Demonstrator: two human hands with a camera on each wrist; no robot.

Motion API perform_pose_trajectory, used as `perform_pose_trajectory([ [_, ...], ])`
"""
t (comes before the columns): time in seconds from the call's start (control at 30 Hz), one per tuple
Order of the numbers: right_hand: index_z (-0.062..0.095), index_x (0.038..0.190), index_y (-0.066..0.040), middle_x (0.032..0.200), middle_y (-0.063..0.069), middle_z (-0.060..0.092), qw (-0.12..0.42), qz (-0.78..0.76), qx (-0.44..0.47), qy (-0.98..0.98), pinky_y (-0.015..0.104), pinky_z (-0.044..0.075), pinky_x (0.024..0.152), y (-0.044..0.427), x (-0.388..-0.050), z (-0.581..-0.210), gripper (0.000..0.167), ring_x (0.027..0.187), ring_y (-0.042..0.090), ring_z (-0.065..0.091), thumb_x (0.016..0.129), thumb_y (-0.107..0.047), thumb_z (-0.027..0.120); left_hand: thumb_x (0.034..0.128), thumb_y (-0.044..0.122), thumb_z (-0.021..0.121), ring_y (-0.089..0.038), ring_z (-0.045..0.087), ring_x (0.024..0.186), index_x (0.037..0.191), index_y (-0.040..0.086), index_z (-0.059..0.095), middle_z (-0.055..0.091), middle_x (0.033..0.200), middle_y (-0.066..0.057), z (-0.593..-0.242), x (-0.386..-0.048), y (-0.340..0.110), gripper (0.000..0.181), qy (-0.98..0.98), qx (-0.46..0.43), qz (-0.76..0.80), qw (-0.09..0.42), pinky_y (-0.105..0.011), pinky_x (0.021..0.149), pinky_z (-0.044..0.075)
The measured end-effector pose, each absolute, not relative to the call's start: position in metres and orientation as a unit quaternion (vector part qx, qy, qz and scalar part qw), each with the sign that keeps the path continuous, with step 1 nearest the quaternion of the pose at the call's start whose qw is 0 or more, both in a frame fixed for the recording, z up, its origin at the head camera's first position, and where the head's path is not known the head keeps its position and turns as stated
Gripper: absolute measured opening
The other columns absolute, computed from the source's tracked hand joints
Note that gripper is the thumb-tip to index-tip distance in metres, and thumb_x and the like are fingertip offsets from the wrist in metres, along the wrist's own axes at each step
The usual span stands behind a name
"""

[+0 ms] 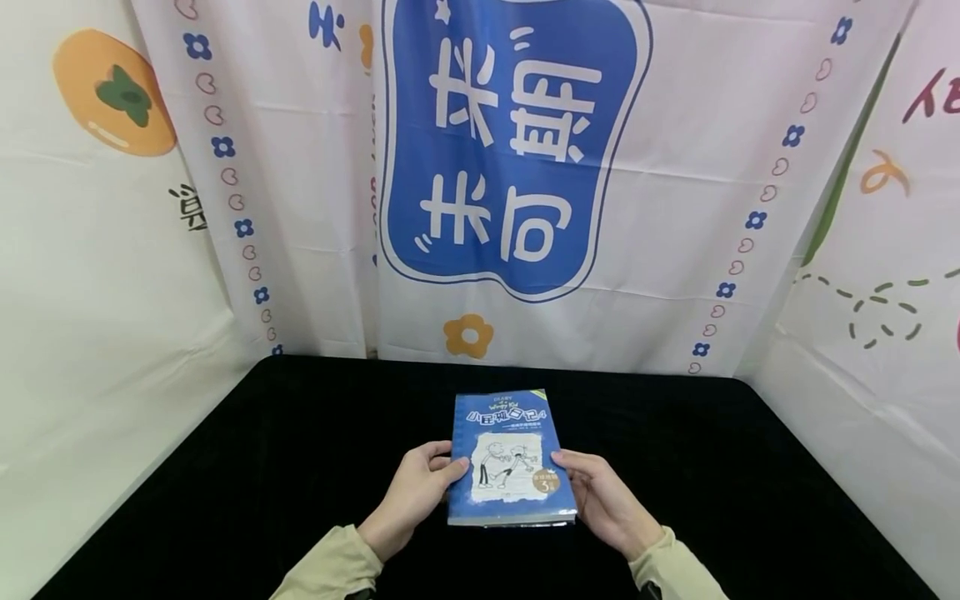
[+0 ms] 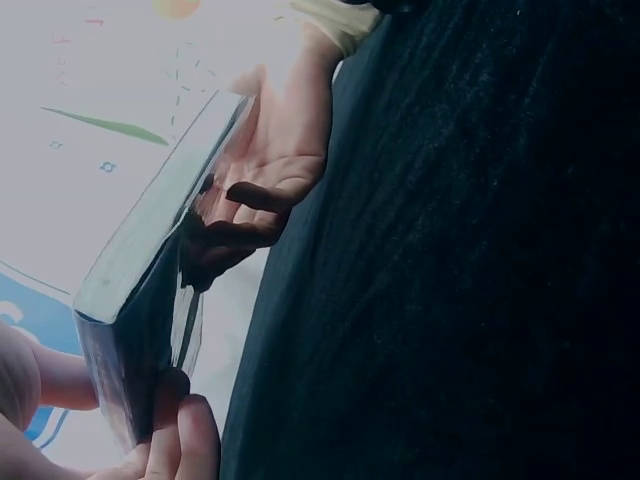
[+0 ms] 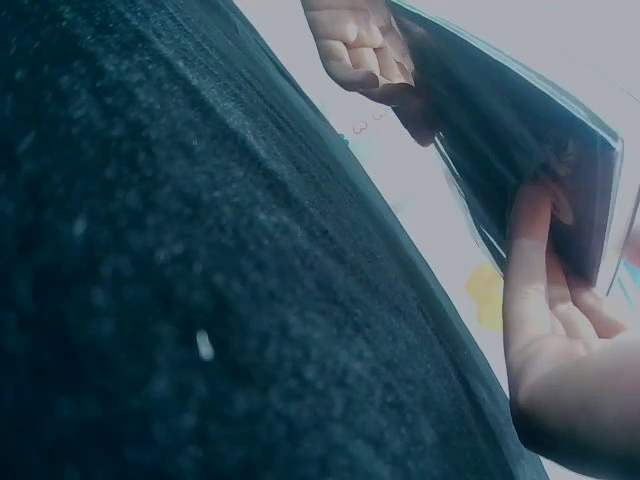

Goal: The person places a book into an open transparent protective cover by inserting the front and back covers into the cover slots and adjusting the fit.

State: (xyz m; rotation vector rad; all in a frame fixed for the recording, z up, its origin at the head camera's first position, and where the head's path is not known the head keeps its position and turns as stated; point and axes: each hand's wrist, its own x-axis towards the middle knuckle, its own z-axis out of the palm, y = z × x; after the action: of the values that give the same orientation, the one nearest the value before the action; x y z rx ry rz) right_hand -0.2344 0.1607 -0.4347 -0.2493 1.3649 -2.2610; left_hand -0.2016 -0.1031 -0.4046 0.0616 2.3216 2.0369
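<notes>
A blue paperback book (image 1: pixel 487 510) is held up above the black cloth, its front cover with a cartoon of two figures facing up. My left hand (image 1: pixel 422 487) grips its left edge, thumb on the cover and fingers underneath. On the opposite edge, my right hand (image 1: pixel 606 502) holds it the same way, the thumb at the cover's rim. From the left wrist view, the book's page edges (image 2: pixel 150 225) and dark underside show, with fingers of both hands beneath. In the right wrist view, fingertips press the back cover (image 3: pixel 490 120).
Black cloth (image 1: pixel 337 417) covers the table. A white curtain with a blue printed sign (image 1: pixel 510 150) hangs behind it, and white printed sheets stand at the left (image 1: pixel 112 292) and right (image 1: pixel 862 375). Light sleeves cover both forearms.
</notes>
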Motion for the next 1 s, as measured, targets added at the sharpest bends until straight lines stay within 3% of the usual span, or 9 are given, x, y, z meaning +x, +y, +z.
perform_pose_trajectory([
  [0.23,0.058,0.127,0.007,0.109,0.017,0.069,0.227,-0.822,-0.08,0.516,0.039,0.054,0.085,0.161,-0.235,-0.439,0.033,0.097,0.025,0.068,0.102,-0.013,0.051,0.0963,0.007,0.058,-0.024,0.067,0.09,0.136,-0.023,0.034,0.067,0.108,-0.019,-0.408,-0.202,-0.104,0.055,0.751,0.029,0.658,0.048,-0.038,0.072,0.057],
  [0.47,0.048,0.135,0.012,0.111,0.015,0.069,0.22,-0.819,-0.098,0.52,0.036,0.053,0.086,0.163,-0.237,-0.442,0.04,0.099,0.022,0.066,0.103,-0.012,0.049,0.093,0.001,0.06,-0.029,0.064,0.098,0.131,-0.023,0.042,0.059,0.119,-0.03,-0.41,-0.2,-0.105,0.048,0.758,0.042,0.65,0.033,-0.039,0.071,0.057],
  [0.6,0.045,0.137,0.013,0.11,0.014,0.069,0.213,-0.819,-0.081,0.526,0.035,0.053,0.086,0.165,-0.239,-0.442,0.043,0.099,0.021,0.066,0.102,-0.013,0.051,0.0893,-0.004,0.062,-0.027,0.063,0.096,0.129,-0.022,0.045,0.06,0.118,-0.028,-0.412,-0.201,-0.105,0.047,0.764,0.053,0.642,0.031,-0.037,0.07,0.057],
  [1.0,0.053,0.132,0.01,0.107,0.014,0.07,0.211,-0.821,-0.05,0.529,0.035,0.054,0.084,0.165,-0.239,-0.442,0.04,0.097,0.021,0.068,0.102,-0.018,0.054,0.086,-0.007,0.063,-0.034,0.062,0.105,0.126,-0.025,0.046,0.059,0.119,-0.034,-0.416,-0.202,-0.105,0.047,0.782,0.059,0.62,0.029,-0.039,0.077,0.056],
])
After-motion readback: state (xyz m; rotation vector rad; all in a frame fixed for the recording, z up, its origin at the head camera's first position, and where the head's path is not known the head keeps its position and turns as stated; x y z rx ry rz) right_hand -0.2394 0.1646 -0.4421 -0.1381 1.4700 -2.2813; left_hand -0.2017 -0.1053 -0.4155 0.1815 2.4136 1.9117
